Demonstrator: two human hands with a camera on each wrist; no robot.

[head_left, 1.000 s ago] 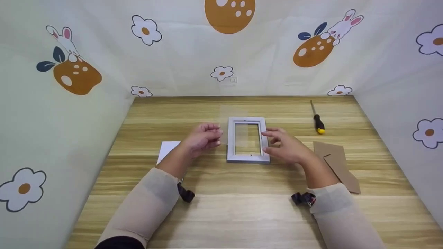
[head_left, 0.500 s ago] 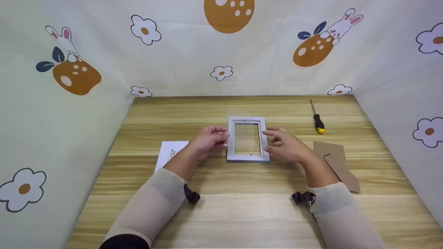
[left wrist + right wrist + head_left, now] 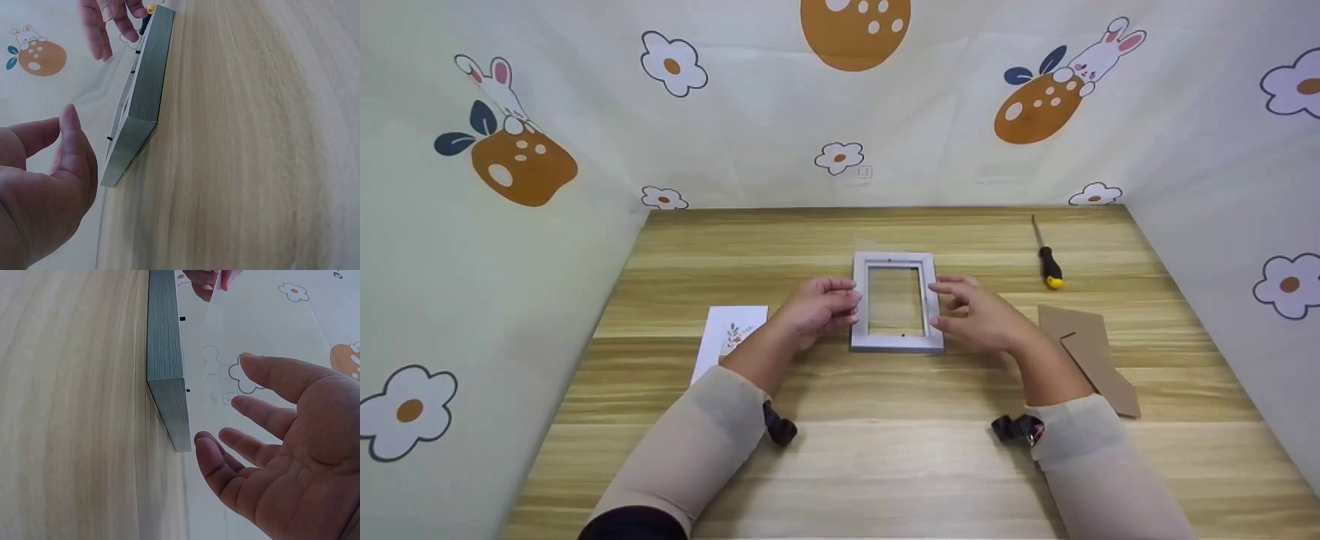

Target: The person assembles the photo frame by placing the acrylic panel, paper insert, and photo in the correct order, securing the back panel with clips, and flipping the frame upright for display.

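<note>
A pale grey picture frame (image 3: 897, 343) lies flat on the wooden table, its small dark tabs pointing up. Over its opening hangs a thin clear sheet (image 3: 894, 300), hard to make out against the wood. My left hand (image 3: 819, 311) pinches the sheet's left edge between thumb and fingers, beside the frame's left side. At the frame's right side, my right hand (image 3: 981, 315) is held with fingers spread and relaxed; the right wrist view shows nothing in it. Whether the sheet touches the frame is hard to tell.
Left of the frame lies a white card (image 3: 739, 322) with a plant print, partly behind my left forearm. A brown backing board (image 3: 1084, 330) with a stand flap lies to the right. Beyond it rests a black-and-yellow screwdriver (image 3: 1051, 268). Patterned cloth walls (image 3: 750, 150) border the table.
My left hand has moved right with the clear sheet, bringing it from left of the frame to over the opening. More of the white card shows. My right hand has stayed about where it was.
</note>
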